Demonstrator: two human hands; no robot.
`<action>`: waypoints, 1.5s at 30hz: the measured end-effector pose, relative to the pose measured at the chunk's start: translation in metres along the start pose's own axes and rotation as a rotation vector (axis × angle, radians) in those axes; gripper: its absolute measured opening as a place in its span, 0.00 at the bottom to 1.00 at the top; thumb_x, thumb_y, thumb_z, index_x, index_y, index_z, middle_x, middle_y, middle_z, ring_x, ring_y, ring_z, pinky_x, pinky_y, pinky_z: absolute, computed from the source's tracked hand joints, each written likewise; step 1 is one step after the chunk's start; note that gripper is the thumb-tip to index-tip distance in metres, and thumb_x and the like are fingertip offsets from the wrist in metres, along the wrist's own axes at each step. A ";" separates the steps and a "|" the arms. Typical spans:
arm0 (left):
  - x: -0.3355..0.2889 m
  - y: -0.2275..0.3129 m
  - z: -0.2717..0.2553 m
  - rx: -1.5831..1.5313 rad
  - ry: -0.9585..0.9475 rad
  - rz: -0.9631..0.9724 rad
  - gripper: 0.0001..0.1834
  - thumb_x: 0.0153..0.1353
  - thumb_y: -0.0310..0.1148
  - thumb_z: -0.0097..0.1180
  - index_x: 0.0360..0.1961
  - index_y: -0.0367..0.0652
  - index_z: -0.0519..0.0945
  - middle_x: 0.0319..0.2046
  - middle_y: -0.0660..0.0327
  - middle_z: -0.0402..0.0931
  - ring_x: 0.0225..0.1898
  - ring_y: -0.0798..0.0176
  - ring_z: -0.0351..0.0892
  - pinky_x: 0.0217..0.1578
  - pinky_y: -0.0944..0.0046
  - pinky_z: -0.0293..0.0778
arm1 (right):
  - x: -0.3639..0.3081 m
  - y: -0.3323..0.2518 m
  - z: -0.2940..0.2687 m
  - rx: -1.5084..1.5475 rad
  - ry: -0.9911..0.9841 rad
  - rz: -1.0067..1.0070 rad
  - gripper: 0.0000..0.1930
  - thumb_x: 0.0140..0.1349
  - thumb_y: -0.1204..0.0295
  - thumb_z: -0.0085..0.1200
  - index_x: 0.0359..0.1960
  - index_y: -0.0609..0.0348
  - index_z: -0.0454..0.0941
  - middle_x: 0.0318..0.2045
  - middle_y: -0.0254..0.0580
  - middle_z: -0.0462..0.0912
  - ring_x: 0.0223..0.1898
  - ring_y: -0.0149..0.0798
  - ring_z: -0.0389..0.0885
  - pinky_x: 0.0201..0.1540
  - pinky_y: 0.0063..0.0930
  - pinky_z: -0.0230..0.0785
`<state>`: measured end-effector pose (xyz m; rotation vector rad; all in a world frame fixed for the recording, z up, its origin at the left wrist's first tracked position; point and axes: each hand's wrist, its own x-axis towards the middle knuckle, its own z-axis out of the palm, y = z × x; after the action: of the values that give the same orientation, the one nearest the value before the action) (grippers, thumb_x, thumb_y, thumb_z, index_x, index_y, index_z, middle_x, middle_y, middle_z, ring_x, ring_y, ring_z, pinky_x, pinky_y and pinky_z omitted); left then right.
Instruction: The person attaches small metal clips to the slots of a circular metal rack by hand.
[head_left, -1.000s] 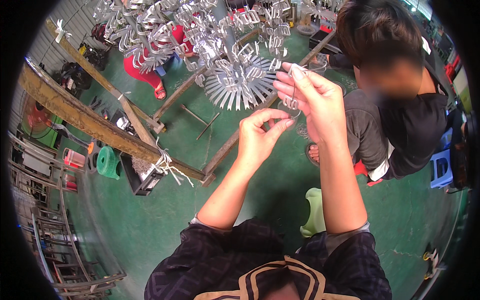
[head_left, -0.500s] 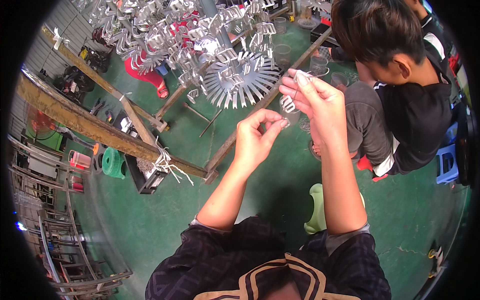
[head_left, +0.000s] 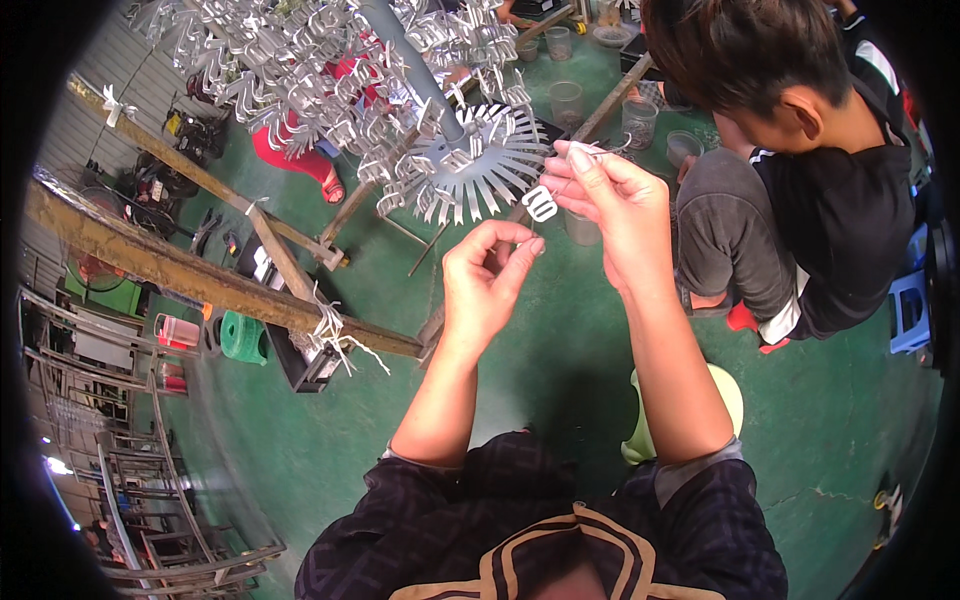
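In the head view, a small, flat, silvery buckle-like piece (head_left: 540, 204) with two slots is showing just above the fingertips of the left hand (head_left: 478, 285). That hand's grip is narrow, perhaps pinching a thin stem too fine to make out. The right hand (head_left: 628, 215) is pinching a curved wire (head_left: 627, 143), its fingers hiding part. The upper edge is cutting off a cluster of silvery metal pieces (head_left: 300, 112).

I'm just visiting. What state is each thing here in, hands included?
Left hand: pinched closed
Right hand: closed on a thin wire
Thin wire: bent
Silver buckle: raised between the hands
Gray rack: loaded with metal pieces
White ties: knotted, ends loose
Clear cup: upright, contents unclear
Green roll: coiled
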<state>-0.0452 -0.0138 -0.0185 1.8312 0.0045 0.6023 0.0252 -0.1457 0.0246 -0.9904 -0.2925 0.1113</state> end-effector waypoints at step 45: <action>-0.013 -0.033 -0.011 -0.098 0.037 -0.134 0.04 0.54 0.22 0.59 0.31 0.35 0.78 0.25 0.67 0.77 0.26 0.78 0.71 0.28 0.77 0.67 | -0.015 0.071 -0.033 -0.322 -0.340 0.192 0.13 0.63 0.68 0.48 0.37 0.68 0.77 0.23 0.36 0.78 0.22 0.26 0.76 0.24 0.19 0.69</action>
<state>-0.0515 0.0032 -0.0512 1.7094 0.1199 0.5330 0.0236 -0.1368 -0.0543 -1.3196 -0.5378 0.4197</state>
